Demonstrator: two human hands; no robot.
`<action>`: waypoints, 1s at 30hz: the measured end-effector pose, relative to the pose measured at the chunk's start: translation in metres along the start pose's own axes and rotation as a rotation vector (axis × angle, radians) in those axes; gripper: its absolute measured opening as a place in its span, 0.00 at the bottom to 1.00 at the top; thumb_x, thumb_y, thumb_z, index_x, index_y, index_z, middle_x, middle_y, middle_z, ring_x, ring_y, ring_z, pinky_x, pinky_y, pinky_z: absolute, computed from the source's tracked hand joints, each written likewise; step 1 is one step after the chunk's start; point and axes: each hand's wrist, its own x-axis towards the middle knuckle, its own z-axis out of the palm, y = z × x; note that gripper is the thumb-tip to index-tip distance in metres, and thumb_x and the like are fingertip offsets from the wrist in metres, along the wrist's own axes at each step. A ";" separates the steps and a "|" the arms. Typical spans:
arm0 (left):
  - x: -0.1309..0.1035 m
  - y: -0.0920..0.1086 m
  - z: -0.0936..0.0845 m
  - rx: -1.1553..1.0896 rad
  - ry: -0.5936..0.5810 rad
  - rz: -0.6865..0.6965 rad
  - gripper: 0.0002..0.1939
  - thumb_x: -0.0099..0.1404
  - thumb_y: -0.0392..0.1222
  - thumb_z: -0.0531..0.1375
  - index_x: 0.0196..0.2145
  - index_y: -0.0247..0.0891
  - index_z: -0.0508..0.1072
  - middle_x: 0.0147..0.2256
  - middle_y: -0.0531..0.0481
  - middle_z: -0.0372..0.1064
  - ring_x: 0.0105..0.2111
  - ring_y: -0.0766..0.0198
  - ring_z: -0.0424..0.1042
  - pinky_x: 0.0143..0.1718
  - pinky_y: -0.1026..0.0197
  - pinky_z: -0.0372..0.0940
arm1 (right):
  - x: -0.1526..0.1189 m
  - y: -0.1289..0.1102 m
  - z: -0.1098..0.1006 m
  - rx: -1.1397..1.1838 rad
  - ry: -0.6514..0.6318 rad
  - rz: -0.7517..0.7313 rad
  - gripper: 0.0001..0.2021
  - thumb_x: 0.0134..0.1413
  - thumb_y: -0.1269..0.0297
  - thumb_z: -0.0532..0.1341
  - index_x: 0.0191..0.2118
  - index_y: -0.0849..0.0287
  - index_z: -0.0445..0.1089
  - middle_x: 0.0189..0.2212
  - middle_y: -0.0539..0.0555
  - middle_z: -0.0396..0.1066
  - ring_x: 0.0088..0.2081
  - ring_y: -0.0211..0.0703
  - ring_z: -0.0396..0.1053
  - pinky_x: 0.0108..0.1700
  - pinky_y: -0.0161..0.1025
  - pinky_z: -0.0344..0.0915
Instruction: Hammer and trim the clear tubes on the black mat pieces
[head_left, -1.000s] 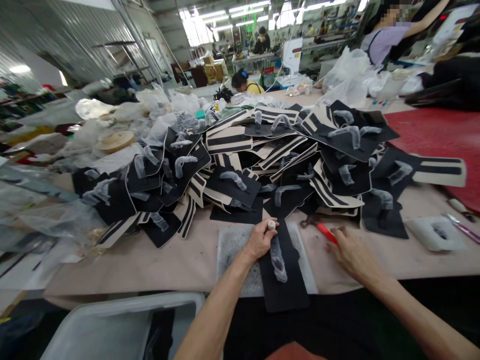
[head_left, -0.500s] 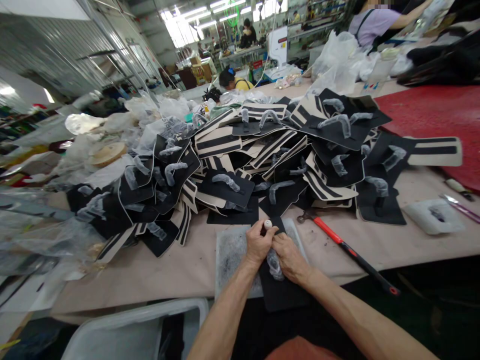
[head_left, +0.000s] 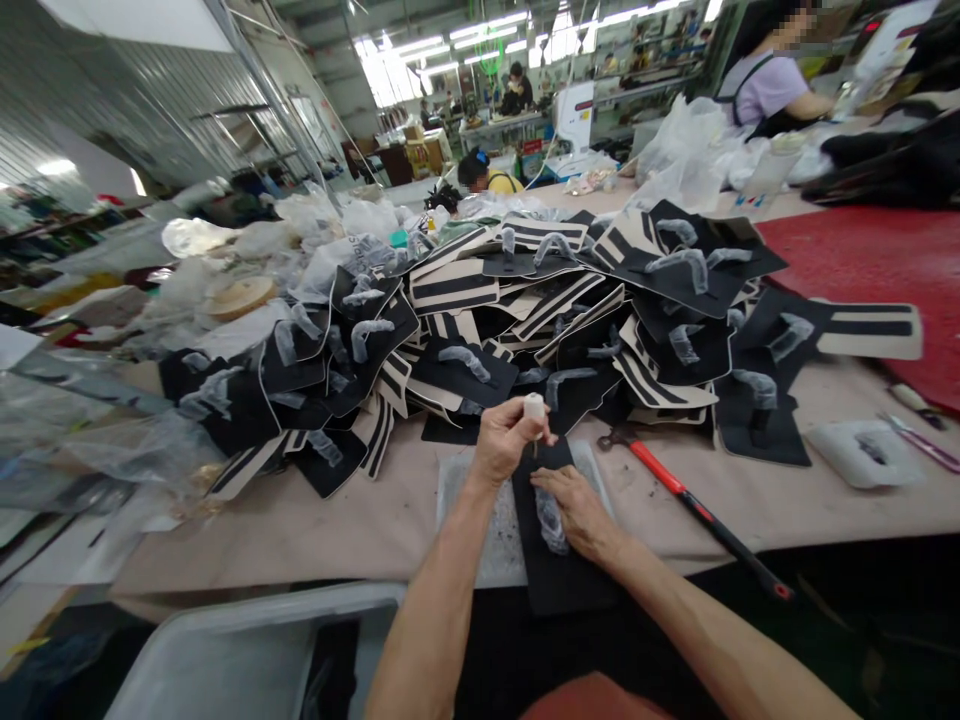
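Note:
My left hand (head_left: 504,440) is closed around the pale handle of an awl-like tool (head_left: 533,408), held upright. Its thin shaft points down, just above a black strap-like panel (head_left: 555,585). On that panel lies a dark piece wrapped in clear plastic (head_left: 551,522). My right hand (head_left: 577,508) rests over the panel beside the wrapped piece, fingers stretched out to the left. Beneath the panel is a whitish, scuffed pad (head_left: 501,550) on the table. Whether the tool's tip touches the panel I cannot tell.
A heap of black panels (head_left: 457,370) with plastic-wrapped handles spans the table (head_left: 360,540). Red-handled pincers (head_left: 679,490) lie to the right, near a white block (head_left: 862,452). A pale bin (head_left: 247,630) stands front left; a red sheet (head_left: 862,240) lies back right. Co-workers sit beyond.
My left hand has lifted the tool up off the panel, baring its shaft. My right hand's fingers have come away from beside it and straightened over the panel. The view has tilted slightly.

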 end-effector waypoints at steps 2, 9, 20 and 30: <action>0.009 0.029 0.002 0.041 0.023 0.105 0.18 0.62 0.56 0.64 0.39 0.36 0.76 0.29 0.49 0.76 0.30 0.59 0.77 0.36 0.58 0.74 | 0.001 -0.003 -0.001 -0.068 -0.007 -0.020 0.25 0.55 0.81 0.50 0.53 0.57 0.73 0.53 0.56 0.73 0.46 0.48 0.66 0.49 0.46 0.64; -0.013 0.023 -0.024 -0.019 0.395 0.133 0.15 0.62 0.49 0.66 0.40 0.36 0.74 0.34 0.48 0.78 0.35 0.59 0.79 0.43 0.56 0.75 | -0.003 -0.037 -0.041 -0.564 0.056 0.180 0.16 0.55 0.72 0.55 0.49 0.62 0.71 0.36 0.60 0.74 0.35 0.48 0.68 0.39 0.42 0.57; -0.042 -0.057 -0.019 -0.126 0.510 -0.152 0.19 0.60 0.52 0.67 0.41 0.35 0.73 0.34 0.47 0.78 0.34 0.60 0.79 0.39 0.59 0.73 | -0.031 -0.045 -0.016 -0.165 0.051 0.571 0.35 0.61 0.60 0.56 0.69 0.66 0.45 0.35 0.61 0.76 0.33 0.55 0.76 0.35 0.45 0.66; -0.039 -0.096 -0.003 -0.165 0.327 -0.265 0.23 0.60 0.58 0.66 0.41 0.36 0.71 0.37 0.45 0.78 0.35 0.57 0.80 0.41 0.56 0.74 | -0.023 -0.040 0.001 -0.034 -0.006 0.542 0.33 0.60 0.56 0.59 0.67 0.61 0.53 0.30 0.57 0.76 0.32 0.55 0.76 0.34 0.45 0.66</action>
